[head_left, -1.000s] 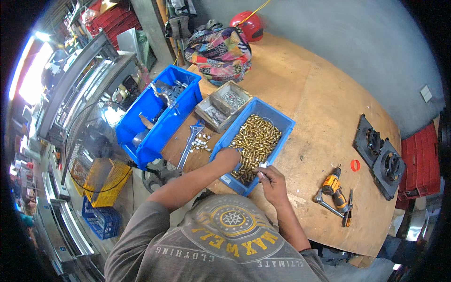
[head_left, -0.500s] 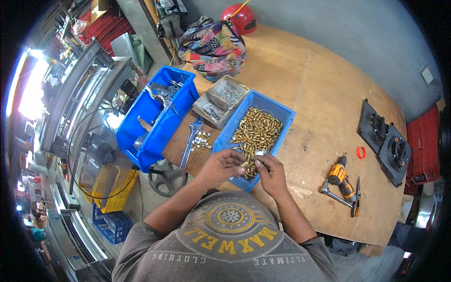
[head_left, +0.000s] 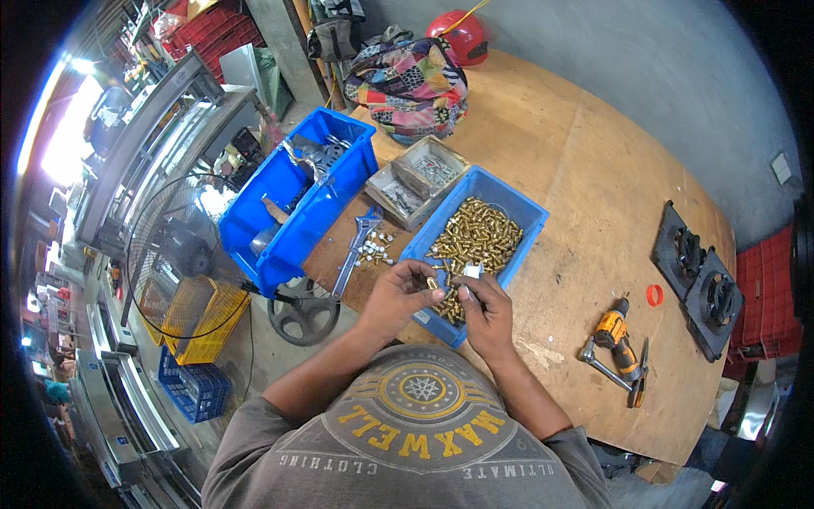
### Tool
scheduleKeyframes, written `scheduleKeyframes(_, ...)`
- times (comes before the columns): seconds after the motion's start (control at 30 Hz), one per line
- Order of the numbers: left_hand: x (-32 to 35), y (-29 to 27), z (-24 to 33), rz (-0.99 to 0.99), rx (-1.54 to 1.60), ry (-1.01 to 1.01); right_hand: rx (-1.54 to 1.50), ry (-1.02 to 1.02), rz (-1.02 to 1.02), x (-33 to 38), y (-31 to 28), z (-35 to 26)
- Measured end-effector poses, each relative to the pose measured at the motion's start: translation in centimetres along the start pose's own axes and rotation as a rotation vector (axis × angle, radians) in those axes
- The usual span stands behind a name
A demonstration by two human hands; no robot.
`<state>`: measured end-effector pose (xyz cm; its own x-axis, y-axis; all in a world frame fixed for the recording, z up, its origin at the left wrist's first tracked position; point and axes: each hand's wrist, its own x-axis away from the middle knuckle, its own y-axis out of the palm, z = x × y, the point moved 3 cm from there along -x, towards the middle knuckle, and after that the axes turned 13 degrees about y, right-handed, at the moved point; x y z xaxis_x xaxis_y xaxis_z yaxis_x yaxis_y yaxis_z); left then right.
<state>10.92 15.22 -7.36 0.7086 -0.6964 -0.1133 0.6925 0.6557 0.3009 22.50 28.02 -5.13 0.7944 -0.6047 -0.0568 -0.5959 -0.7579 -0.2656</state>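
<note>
A small brass fitting [head_left: 432, 283] is pinched between the thumb and fingers of the left hand [head_left: 395, 299], above the near end of a blue bin [head_left: 526, 243]. The right hand [head_left: 487, 318] is just to the right of it, thumb and forefinger drawn close together, with a small white piece [head_left: 472, 271] held at the far side of its fingers; its exact shape is too small to tell. Below and beyond both hands, a heap of loose brass fittings [head_left: 479, 233] covers much of the bin's floor.

Just left of the bin, a divided wooden box [head_left: 413, 179] holds small metal parts in its two compartments. Nearer, loose white pieces [head_left: 374, 248] lie scattered beside an adjustable wrench [head_left: 351, 259]. Farther left, a larger blue crate [head_left: 326, 202] contains mixed dark and metal parts.

To the right on the wooden table [head_left: 585, 195], a yellow and black drill [head_left: 616, 335] lies near pliers [head_left: 640, 377] and an angled metal tool [head_left: 606, 369], with an orange ring [head_left: 654, 295] a little farther off. Two black plates [head_left: 712, 305] lie at the right edge.

At the far side are a patchwork bag [head_left: 411, 89] and a red helmet [head_left: 465, 38]. A fan [head_left: 182, 246] and a yellow crate [head_left: 199, 327] stand left of the table
</note>
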Motion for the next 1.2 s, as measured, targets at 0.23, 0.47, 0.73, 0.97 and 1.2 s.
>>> scheduleKeyframes(0.23,0.0,1.3,0.0,-0.159,0.255,-0.170,-0.116,-0.103,0.067,-0.3,0.7,-0.1)
scheduleKeyframes(0.47,0.3,2.2,1.3,-0.120,0.217,-0.242,-0.207,-0.067,-0.035,0.3,0.6,0.4)
scheduleKeyframes(0.73,0.2,2.1,1.8,-0.164,0.023,-0.214,-0.271,-0.034,-0.121,0.5,0.6,0.4)
scheduleKeyframes(0.97,0.7,1.7,1.3,-0.128,0.388,-0.366,-0.275,-0.102,-0.234,0.4,-0.2,0.3)
scheduleKeyframes(1.2,1.0,2.2,1.6,-0.163,0.499,-0.332,-0.255,-0.175,-0.298,0.3,-0.7,-0.2)
